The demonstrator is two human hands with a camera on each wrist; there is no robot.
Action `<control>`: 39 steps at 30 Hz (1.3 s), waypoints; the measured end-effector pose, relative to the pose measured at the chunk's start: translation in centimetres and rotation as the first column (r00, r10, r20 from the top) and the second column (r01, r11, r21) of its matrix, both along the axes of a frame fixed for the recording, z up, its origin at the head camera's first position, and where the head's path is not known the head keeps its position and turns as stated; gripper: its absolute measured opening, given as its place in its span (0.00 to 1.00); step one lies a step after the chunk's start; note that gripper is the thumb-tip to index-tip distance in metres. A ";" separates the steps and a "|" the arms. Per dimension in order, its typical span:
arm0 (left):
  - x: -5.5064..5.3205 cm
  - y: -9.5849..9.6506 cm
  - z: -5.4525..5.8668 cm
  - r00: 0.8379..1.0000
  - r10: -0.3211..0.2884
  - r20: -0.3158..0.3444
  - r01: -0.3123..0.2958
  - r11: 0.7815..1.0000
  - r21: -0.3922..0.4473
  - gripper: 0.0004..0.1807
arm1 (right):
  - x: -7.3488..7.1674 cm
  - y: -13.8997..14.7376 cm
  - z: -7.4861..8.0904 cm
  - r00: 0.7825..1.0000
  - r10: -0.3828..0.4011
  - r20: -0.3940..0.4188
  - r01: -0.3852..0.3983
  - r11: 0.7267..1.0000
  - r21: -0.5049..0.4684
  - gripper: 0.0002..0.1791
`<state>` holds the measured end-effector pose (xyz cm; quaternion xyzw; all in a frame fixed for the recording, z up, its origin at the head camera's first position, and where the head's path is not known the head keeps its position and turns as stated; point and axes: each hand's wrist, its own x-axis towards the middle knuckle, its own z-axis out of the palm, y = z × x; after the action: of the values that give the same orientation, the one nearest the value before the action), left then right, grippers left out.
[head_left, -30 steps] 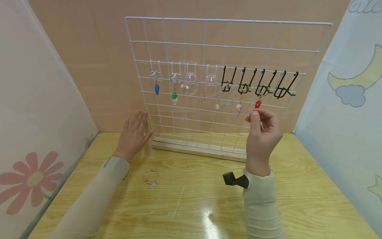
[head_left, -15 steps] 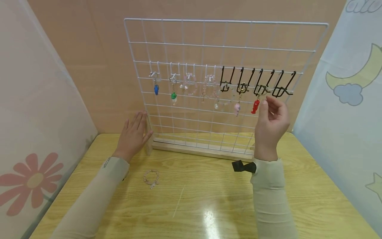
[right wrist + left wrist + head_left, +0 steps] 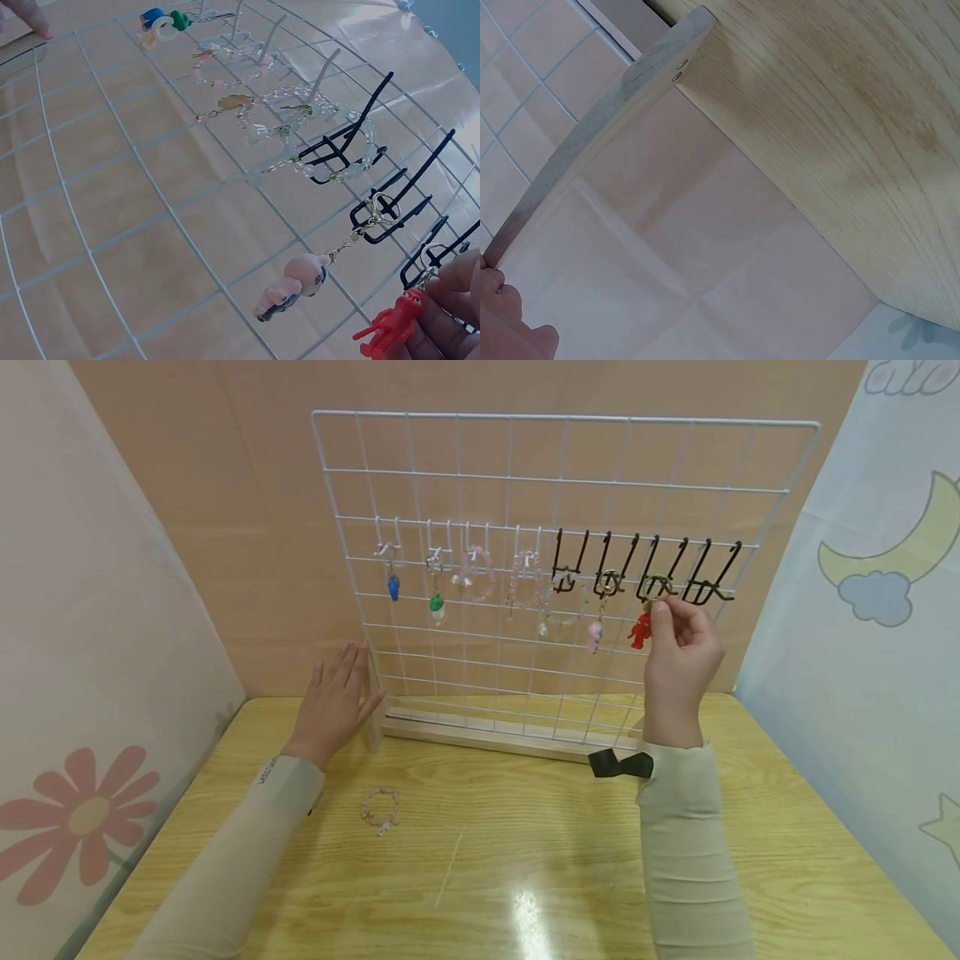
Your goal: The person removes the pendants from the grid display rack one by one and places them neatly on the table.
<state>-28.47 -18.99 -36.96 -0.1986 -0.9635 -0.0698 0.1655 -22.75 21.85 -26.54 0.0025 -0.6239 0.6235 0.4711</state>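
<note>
In the head view my right hand (image 3: 682,664) pinches the chain of a keychain with a red figure (image 3: 640,631). The right wrist view shows its ring (image 3: 433,255) at a black hook, with the red figure (image 3: 394,326) hanging beside the fingers. Whether the ring rests fully on the hook I cannot tell. Just left hangs a pink-figure keychain (image 3: 595,635) on another black hook. My left hand (image 3: 330,706) lies with straight fingers against the wooden end post (image 3: 373,706) of the white wire grid stand (image 3: 487,477). In the left wrist view only fingertips (image 3: 510,315) show at that post (image 3: 592,127).
White hooks hold a blue keychain (image 3: 393,587), a green-and-white keychain (image 3: 437,607) and bead bracelets (image 3: 480,575). A pale bracelet (image 3: 564,622) hangs on the leftmost black hook. The rightmost black hook (image 3: 705,592) bears nothing. A pink bead bracelet (image 3: 380,810) lies on the wooden table (image 3: 525,843).
My right hand has moved up and slightly right, its grip shifting from the red figure to the chain near the ring. The left hand stays at the post.
</note>
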 end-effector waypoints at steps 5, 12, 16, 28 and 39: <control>0.0 0.0 0.0 1.000 -0.001 0.001 0.001 1.000 0.003 0.44 | 0.1 0.2 0.2 0.995 0.103 -0.013 -0.104 0.986 -0.127 0.08; 0.0 0.0 0.0 1.000 0.000 -0.007 0.000 1.000 0.004 0.44 | 0.4 -0.2 0.4 0.986 0.162 -0.026 -0.164 0.970 -0.180 0.04; 0.1 0.0 0.0 1.000 -0.001 -0.008 0.001 1.000 0.010 0.44 | 0.8 -0.4 0.6 0.974 0.216 -0.061 -0.224 0.945 -0.238 0.03; 0.0 0.1 -0.1 1.000 -0.001 -0.012 0.001 1.000 0.017 0.44 | 2.1 -0.8 1.4 0.952 0.250 -0.176 -0.295 0.902 -0.315 0.06; 0.0 0.1 -0.1 1.000 0.000 -0.018 0.000 1.000 0.007 0.44 | 3.4 -1.5 1.6 0.926 0.292 -0.240 -0.354 0.891 -0.282 0.05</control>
<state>-28.44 -18.90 -37.08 -0.1989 -0.9617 -0.0712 0.1749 -19.38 20.32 -24.99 0.0899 -0.4569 0.7832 0.4120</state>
